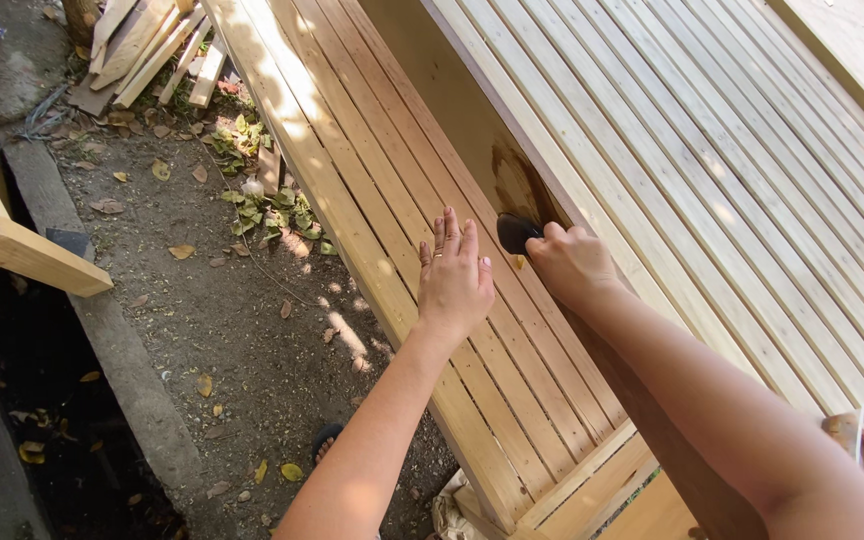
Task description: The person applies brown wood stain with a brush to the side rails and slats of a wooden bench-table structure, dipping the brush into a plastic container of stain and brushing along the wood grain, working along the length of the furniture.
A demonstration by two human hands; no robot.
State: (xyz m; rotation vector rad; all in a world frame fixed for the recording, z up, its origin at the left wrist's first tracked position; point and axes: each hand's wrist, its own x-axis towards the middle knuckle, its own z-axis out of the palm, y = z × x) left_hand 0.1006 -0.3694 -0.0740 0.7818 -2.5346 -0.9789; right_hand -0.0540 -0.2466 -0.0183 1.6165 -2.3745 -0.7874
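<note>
Head view: slatted wooden deck [712, 150] outdoors beside leaf-strewn dirt ground [222, 320].

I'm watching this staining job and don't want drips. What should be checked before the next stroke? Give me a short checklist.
1. Right hand grips the dark applicator pad: ok.
2. Pad touching the side board by the wet stain patch: ok.
3. Left hand flat on the slatted panel, clear of the stain: ok.
4. Stain left on the pad: cannot tell.
5. Drips below the patch: cannot tell.
</note>
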